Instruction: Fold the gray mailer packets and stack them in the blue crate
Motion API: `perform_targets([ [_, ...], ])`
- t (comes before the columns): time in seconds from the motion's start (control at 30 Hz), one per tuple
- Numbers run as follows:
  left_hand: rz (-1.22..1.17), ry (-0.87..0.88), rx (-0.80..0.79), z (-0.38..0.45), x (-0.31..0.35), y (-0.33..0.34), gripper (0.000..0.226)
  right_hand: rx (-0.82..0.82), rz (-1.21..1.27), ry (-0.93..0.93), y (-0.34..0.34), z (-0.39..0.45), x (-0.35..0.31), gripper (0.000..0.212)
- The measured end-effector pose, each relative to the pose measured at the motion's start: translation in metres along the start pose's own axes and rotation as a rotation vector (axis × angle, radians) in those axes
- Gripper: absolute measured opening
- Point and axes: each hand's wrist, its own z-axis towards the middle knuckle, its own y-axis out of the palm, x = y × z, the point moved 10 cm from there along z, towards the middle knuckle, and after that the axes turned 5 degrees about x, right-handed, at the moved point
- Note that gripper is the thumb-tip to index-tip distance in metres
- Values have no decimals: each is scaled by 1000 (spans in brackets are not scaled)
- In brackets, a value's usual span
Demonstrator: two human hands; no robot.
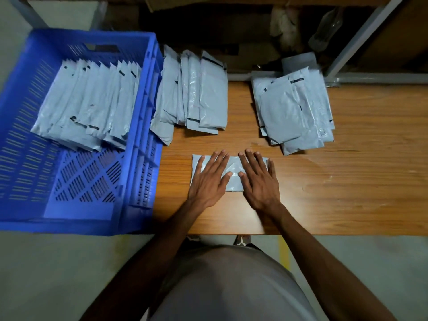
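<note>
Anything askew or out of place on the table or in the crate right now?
Mostly tidy. The gray mailer pile beside the blue plastic crate is splayed, its lowest packets slumping against the crate wall.

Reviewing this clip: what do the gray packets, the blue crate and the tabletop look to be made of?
Packet under the hands: thin plastic film, probably poly mailer; it shows glossy highlights and soft wrinkles. Blue crate: rigid moulded plastic, judging by the slotted walls and ribbed rim. Table: wood-grain surface, smooth with a slight sheen; whether laminate or real wood cannot be told.
</note>
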Motion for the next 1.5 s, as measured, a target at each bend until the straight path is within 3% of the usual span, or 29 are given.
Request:
perform_targets([
  [0.17,-31,-50,127,-9,-21,-25,56,49,61,0,-7,6,-29,59],
  [0.33,6,-25,45,-14,-34,-8,60,14,37,-33,12,9,-39,59],
  [1.1,-12,-60,47,-12,-37,-7,62,-21,25,-54,20,16,-40,59],
  [1.17,-20,-48,42,-13,-36,-8,60,14,152,-18,13,16,-38,55],
  [1.27,-19,-43,13,-14,-37,-7,59,174,550,71,-10,9,-25,48],
  [1.37,-44,-45,-38,-12,-35,-10,64,227,785,110,-19,9,-10,53],
  [1.43,-3,-48,-44,-8,-31,-21,72,189,708,132,-21,15,1,64],
  [1.5,39,-69,-52,0,-27,-32,80,89,398,95,-24,23,6,77],
])
